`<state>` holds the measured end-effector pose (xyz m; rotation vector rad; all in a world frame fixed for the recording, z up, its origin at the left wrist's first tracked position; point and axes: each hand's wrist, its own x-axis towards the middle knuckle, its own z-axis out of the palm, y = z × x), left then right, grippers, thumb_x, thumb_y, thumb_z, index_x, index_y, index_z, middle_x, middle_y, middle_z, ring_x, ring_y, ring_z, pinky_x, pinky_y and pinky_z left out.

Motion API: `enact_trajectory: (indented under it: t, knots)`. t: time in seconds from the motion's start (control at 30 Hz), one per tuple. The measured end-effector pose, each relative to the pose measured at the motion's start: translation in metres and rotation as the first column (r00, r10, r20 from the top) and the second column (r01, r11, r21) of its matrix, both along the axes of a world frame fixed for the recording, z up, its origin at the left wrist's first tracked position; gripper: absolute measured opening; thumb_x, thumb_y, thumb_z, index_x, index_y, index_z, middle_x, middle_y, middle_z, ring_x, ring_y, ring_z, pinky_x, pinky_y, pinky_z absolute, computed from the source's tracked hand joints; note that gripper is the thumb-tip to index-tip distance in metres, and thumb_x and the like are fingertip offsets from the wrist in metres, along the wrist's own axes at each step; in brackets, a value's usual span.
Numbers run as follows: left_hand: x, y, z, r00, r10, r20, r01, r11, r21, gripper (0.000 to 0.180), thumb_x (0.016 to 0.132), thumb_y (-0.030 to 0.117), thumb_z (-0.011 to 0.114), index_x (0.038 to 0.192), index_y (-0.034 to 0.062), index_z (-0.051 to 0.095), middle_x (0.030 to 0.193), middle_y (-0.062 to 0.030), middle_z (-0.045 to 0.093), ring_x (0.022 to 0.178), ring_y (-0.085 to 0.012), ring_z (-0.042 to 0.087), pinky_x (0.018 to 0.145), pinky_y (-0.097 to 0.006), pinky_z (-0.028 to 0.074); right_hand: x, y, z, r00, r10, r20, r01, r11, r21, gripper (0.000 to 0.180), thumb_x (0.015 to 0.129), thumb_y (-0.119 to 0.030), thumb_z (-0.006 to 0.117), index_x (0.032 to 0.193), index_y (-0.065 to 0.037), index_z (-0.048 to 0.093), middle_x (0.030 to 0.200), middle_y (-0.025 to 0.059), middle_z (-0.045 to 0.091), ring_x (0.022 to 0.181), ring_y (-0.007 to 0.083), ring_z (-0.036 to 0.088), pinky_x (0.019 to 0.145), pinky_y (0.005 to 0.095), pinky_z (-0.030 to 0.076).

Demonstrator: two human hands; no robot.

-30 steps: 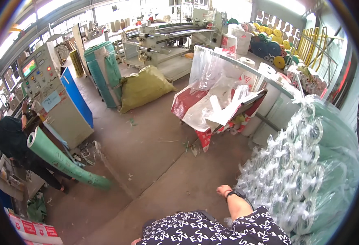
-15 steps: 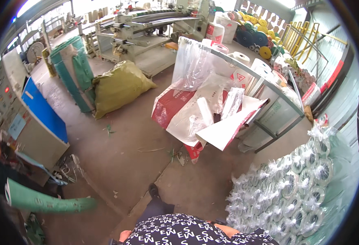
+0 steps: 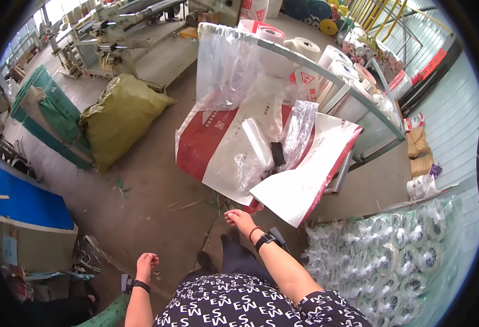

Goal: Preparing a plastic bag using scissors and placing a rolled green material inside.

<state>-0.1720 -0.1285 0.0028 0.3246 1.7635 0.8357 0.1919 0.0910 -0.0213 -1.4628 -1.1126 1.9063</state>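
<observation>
My right hand (image 3: 240, 219) reaches forward, its fingers loosely curled with nothing seen in them. Just beyond it hangs the front edge of a red-and-white printed sheet (image 3: 234, 147), apart from the fingers as far as I can tell. Lower left, my left hand (image 3: 147, 264) is raised over the floor, fingers curled in and nothing visible in the grip. On the sheet lie a clear plastic film roll (image 3: 257, 143), crumpled clear film (image 3: 300, 131) and a small black object (image 3: 277, 154). A green roll (image 3: 108, 315) shows partly beside my left forearm.
A metal frame (image 3: 283, 52) holds several film rolls (image 3: 303, 48). At right, wrapped rolls (image 3: 381, 256) are stacked under clear plastic. To the left stand a yellow-green sack (image 3: 122, 117), a green bundle (image 3: 51, 114) and a blue-panelled cabinet (image 3: 29, 196). Scraps (image 3: 122, 188) lie on the floor.
Both my hands have come up into view. The view has moved nearer to the printed sheet and turned right. The green roll has dropped lower, now mostly hidden beside my left arm.
</observation>
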Motion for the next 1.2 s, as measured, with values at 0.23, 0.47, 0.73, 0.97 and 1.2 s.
enact_trajectory:
  t: [0.23, 0.47, 0.73, 0.97, 1.2]
  knots:
    - [0.067, 0.038, 0.001, 0.999, -0.024, 0.029, 0.026, 0.995, -0.091, 0.021, 0.092, 0.024, 0.048, 0.092, 0.0073, 0.061, 0.084, -0.0061, 0.065, 0.074, -0.0147, 0.062, 0.067, -0.027, 0.048, 0.037, 0.145, -0.136, 0.809, -0.584, 0.068, 0.588, 0.801, -0.112, 0.028, 0.089, -0.012, 0.043, 0.109, -0.004, 0.060, 0.090, 0.0061, 0.061, 0.080, 0.0174, 0.059, 0.067, 0.0301, 0.049]
    - [0.128, -0.014, -0.043, 0.933, -0.357, 0.052, 0.325, 0.769, -0.551, 0.024, 0.088, 0.017, 0.052, 0.089, -0.0020, 0.066, 0.084, -0.0079, 0.067, 0.081, -0.0155, 0.062, 0.074, -0.029, 0.048, 0.196, 0.231, -0.340, 0.222, -0.161, 0.962, 0.143, 0.981, 0.132, 0.031, 0.088, -0.014, 0.045, 0.106, 0.004, 0.062, 0.110, 0.0227, 0.062, 0.104, 0.0347, 0.060, 0.088, 0.0373, 0.048]
    - [0.182, 0.182, 0.038, 0.975, 0.100, 0.196, -0.014, 0.916, -0.400, 0.024, 0.096, 0.017, 0.045, 0.103, -0.0022, 0.057, 0.097, -0.0116, 0.064, 0.088, -0.0168, 0.062, 0.080, -0.027, 0.050, 0.177, 0.253, -0.331, -0.046, 0.660, 0.750, -0.387, 0.680, -0.623, 0.027, 0.087, -0.016, 0.051, 0.104, 0.001, 0.063, 0.113, 0.0212, 0.062, 0.109, 0.0298, 0.058, 0.089, 0.0357, 0.048]
    - [0.195, 0.230, 0.049, 0.964, 0.068, 0.258, 0.026, 0.939, -0.342, 0.023, 0.096, 0.016, 0.045, 0.104, -0.0017, 0.058, 0.097, -0.0103, 0.064, 0.091, -0.0160, 0.061, 0.083, -0.027, 0.047, 0.151, 0.264, -0.227, 0.424, -0.062, 0.903, 0.557, 0.804, -0.206, 0.050, 0.077, -0.017, 0.064, 0.115, 0.009, 0.044, 0.113, 0.0309, 0.056, 0.107, 0.0409, 0.057, 0.092, 0.0444, 0.046]
    - [0.181, 0.171, 0.037, 0.975, 0.125, 0.185, -0.025, 0.884, -0.466, 0.020, 0.095, 0.014, 0.047, 0.101, -0.0007, 0.059, 0.095, -0.0092, 0.065, 0.086, -0.0144, 0.061, 0.079, -0.026, 0.047, 0.118, 0.254, -0.226, 0.410, 0.280, 0.868, 0.206, 0.899, -0.387, 0.051, 0.086, -0.041, 0.055, 0.114, 0.001, 0.057, 0.117, 0.0256, 0.057, 0.108, 0.0402, 0.055, 0.093, 0.0442, 0.044]
